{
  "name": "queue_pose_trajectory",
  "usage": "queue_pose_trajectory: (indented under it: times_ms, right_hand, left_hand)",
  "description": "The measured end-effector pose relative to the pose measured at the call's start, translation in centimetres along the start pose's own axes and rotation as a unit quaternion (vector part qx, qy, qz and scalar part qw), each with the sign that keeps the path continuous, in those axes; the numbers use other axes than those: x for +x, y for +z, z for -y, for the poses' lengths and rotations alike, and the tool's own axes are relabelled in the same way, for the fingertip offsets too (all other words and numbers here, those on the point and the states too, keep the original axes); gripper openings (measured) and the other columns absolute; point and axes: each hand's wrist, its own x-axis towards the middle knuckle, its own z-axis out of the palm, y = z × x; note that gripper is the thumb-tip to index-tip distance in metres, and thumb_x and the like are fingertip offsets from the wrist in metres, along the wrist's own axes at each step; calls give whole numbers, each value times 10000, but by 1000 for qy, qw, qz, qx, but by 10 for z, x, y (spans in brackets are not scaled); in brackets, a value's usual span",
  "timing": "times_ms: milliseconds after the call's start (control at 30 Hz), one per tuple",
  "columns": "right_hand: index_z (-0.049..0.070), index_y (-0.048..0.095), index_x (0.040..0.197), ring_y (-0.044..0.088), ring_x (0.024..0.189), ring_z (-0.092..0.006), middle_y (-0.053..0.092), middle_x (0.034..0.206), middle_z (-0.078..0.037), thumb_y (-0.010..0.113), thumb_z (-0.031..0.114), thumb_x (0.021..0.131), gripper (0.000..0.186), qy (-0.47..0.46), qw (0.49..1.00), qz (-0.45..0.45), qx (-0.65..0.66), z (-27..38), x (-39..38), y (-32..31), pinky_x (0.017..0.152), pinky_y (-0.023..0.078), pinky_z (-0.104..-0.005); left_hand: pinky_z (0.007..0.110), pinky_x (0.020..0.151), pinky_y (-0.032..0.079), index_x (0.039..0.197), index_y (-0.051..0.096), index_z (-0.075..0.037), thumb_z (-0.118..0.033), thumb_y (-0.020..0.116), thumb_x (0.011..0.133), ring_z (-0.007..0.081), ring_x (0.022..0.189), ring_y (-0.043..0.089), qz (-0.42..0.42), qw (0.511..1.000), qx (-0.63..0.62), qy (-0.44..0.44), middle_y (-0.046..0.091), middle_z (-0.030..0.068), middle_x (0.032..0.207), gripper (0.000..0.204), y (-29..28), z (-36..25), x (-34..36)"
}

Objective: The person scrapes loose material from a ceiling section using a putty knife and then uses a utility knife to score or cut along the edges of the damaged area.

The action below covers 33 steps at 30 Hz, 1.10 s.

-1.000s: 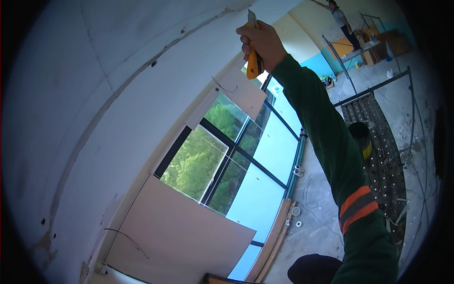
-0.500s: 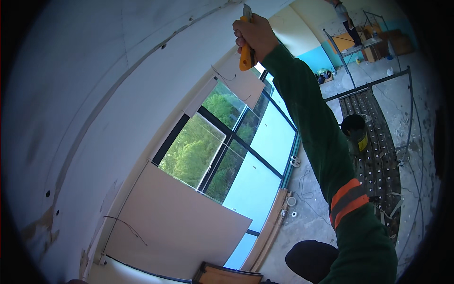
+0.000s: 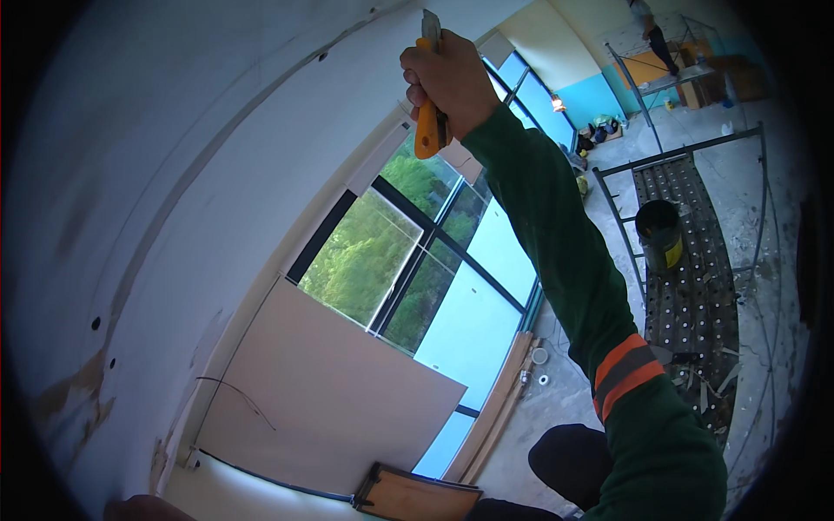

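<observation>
My right hand (image 3: 456, 85), in a dark green sleeve with an orange and grey band, is raised at the top centre. Its fingers are wrapped round a yellow utility knife (image 3: 426, 135) with the metal blade pointing up. That blade is close to the white plaster surface (image 3: 208, 95), which has a long rough seam (image 3: 208, 161) running across it; whether they touch I cannot tell. At the lower left edge a dim, rounded shape, apparently part of my left hand (image 3: 146, 510), shows by the wall, its fingers out of sight.
A dark bucket (image 3: 658, 233) stands on a perforated metal scaffold plank (image 3: 695, 321) with a tube frame (image 3: 686, 152). Large windows (image 3: 360, 260) and a beige board (image 3: 321, 391) lie beyond. Another person (image 3: 656, 39) stands on a scaffold far off. Wires and debris lie about the floor.
My right hand with the utility knife has moved slightly left and down in view. More of the shape at the lower left edge shows. The view has shifted a little.
</observation>
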Motion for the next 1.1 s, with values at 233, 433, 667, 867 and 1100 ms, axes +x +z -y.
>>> queue_pose_trajectory:
  times_ms: [233, 433, 667, 867, 1100]
  right_hand:
    - [57, 450, 859, 530, 486, -102, 502, 647, -13, 558, 103, 796, 134, -3, 999, 22, 49, 2, -28, 23, 455, 506, -299]
    - [49, 437, 863, 518, 442, -108, 495, 632, -26, 558, 107, 783, 155, 8, 999, 20, 48, 5, -52, 48, 427, 503, -298]
    - [39, 417, 839, 509, 414, -112, 488, 621, -37, 540, 87, 772, 148, 16, 995, 21, 92, 8, -81, 80, 402, 502, -295]
    - [-18, 383, 857, 521, 381, -175, 480, 571, -90, 535, 5, 803, 163, 30, 990, 23, 137, 15, -108, 101, 355, 451, -315]
    - [29, 372, 830, 495, 368, -128, 441, 561, -46, 532, 39, 793, 164, 60, 985, 37, 157, 28, -145, 135, 369, 474, -282]
  left_hand:
    - [605, 1096, 119, 1382, 145, 205, -159, 257, 1005, 598, 1326, 34, 67, 997, 45, 18, 2, 490, 1399, 536, 19, 55, -19]
    - [590, 1103, 23, 1435, 38, 137, -253, 249, 1023, 525, 1372, -52, -5, 999, 21, 33, -75, 448, 1433, 605, 12, 9, -1]
    - [510, 1118, 150, 1356, -12, 216, -484, 361, 980, 503, 1358, 122, -176, 984, 23, 24, 50, 466, 1395, 878, 6, -28, 21]
    - [510, 1130, 45, 1283, -139, 282, -534, 159, 988, 556, 1349, -49, -37, 999, -14, 10, -113, 542, 1326, 917, -3, -32, 10]
    - [476, 1121, -75, 1297, -221, 234, -478, 115, 1010, 465, 1374, -189, -72, 993, 70, 67, -250, 461, 1366, 838, -13, -49, 23]
